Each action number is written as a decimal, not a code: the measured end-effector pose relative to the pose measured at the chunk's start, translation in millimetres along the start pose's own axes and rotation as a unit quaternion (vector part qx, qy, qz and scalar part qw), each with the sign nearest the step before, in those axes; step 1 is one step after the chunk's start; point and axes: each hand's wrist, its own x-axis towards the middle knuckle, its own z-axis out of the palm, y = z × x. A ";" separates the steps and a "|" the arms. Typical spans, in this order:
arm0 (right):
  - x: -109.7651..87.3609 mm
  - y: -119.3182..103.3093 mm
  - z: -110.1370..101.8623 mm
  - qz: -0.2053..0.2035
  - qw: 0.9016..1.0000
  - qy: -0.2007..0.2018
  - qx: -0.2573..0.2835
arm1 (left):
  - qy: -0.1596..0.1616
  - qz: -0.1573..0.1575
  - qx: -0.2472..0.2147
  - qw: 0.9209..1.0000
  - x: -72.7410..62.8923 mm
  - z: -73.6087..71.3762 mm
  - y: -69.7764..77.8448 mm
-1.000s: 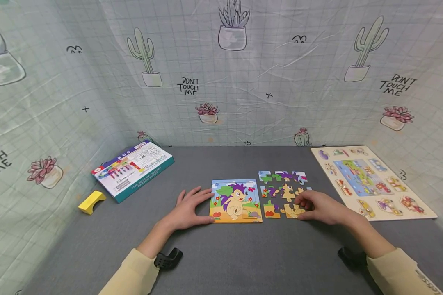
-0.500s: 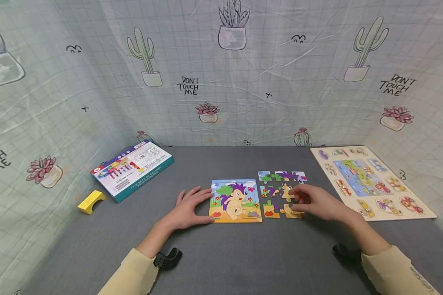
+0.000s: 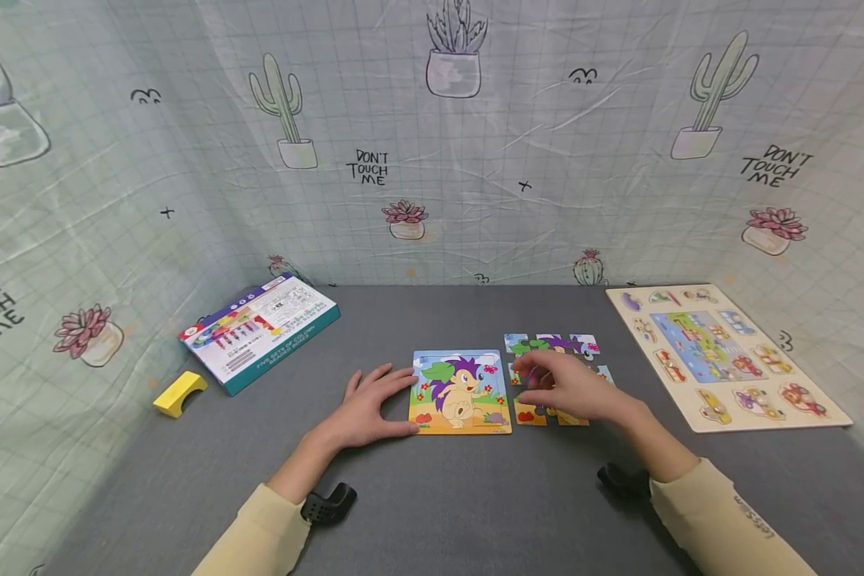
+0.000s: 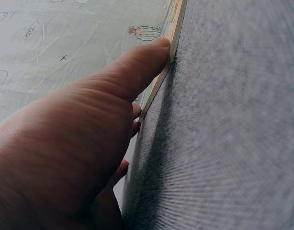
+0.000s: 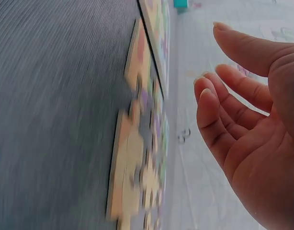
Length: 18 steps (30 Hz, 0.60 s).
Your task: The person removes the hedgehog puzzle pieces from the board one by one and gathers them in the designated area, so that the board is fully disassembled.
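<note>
A square puzzle board (image 3: 461,404) printed with a purple-spined hedgehog lies flat on the grey table. My left hand (image 3: 367,410) rests at its left edge, thumb and fingertips touching the side; the left wrist view has the thumb (image 4: 137,67) extended against the board's edge. Right of the board, several loose jigsaw pieces (image 3: 531,413) with the same artwork lie spread in rows. Over them hovers my right hand (image 3: 576,388), hiding the middle ones. The right wrist view shows its fingers (image 5: 243,86) loosely bent, apart from the thumb, with nothing between them.
A wooden peg puzzle board (image 3: 666,324) lies at the right. On the left are a boxed bead set (image 3: 259,332) and a yellow arch block (image 3: 180,393). A patterned cloth (image 3: 475,176) encloses the table's back and sides.
My right hand has moved left from the right-hand pieces to above the left ones, uncovering a piece at the right. The left hand and the board stay in place.
</note>
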 end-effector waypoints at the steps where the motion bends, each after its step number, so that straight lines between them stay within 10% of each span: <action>1: 3.2 -1.4 2.6 -0.003 1.000 -0.002 -0.002 | 0.001 0.001 0.001 1.000 -0.2 0.2 -0.2; 18: 35.1 -6.9 35.9 0.003 0.997 -0.058 -0.043 | 0.000 -0.001 0.001 1.000 -0.6 0.2 -0.5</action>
